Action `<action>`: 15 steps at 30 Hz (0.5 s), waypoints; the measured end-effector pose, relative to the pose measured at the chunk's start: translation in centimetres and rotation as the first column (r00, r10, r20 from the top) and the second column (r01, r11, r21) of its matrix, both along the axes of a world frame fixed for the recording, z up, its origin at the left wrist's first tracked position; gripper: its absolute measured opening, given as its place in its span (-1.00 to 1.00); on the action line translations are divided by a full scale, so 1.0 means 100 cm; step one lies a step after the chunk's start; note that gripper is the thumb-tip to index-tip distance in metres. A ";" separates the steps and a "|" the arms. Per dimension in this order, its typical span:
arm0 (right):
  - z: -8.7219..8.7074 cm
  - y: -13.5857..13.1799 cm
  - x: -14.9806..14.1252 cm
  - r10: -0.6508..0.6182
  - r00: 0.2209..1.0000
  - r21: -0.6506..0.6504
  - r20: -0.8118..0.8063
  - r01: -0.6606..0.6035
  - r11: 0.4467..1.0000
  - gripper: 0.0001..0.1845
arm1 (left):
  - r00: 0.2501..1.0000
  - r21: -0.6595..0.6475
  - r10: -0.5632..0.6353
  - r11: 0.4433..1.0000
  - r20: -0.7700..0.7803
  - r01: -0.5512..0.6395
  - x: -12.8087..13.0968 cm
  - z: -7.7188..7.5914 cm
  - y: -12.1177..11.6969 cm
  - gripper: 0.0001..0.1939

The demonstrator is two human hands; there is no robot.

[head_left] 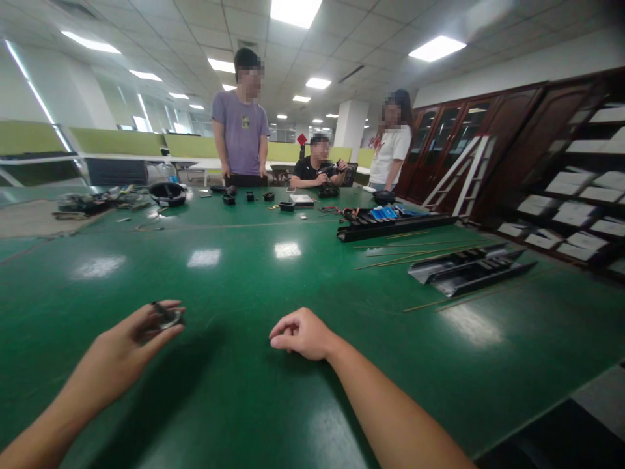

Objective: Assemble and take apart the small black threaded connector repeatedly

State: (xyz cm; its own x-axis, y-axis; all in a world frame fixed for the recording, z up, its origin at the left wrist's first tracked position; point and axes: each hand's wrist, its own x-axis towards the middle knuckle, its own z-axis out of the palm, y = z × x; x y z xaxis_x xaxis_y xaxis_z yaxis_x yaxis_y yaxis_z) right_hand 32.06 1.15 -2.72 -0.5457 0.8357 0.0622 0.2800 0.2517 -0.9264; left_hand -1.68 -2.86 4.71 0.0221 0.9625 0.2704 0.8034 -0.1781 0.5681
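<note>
My left hand (pixel 127 345) is raised over the green table (pixel 234 404), casting a shadow. Its thumb and fingers are closed around a small dark round piece with a shiny, greyish face (pixel 170 318); its exact kind is unclear. To the right, my right hand (pixel 303 333) hovers low over or rests on the tabletop; which of the two I cannot tell. Its fingers are loosely curled with the thumb close to them, and nothing shows in them. The palm is hidden.
Black metal channels (pixel 469 277) and thin yellowish rods (pixel 390 260) lie on the right. Small black boxes (pixel 286 206), a black round bowl-like item (pixel 167 194) and piled gear (pixel 88 200) are farther back. Several people are beyond the table. A stepladder (pixel 463 172) stands at right.
</note>
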 end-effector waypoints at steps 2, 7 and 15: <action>0.001 0.000 0.000 -0.017 1.000 -0.022 -0.025 0.017 1.000 -0.66 | 0.988 -0.060 -0.135 0.988 0.069 0.139 0.031 -0.001 0.020 -0.39; 0.002 -0.001 -0.003 -0.070 0.995 -0.028 -0.065 0.068 0.997 -0.67 | 0.939 -0.002 -0.338 0.941 0.067 0.339 0.090 -0.017 0.035 -0.54; 0.000 -0.006 -0.009 -0.117 0.993 0.064 0.027 0.115 0.991 -0.71 | 0.900 0.080 -0.432 0.897 -0.054 0.435 0.096 -0.063 0.022 -0.60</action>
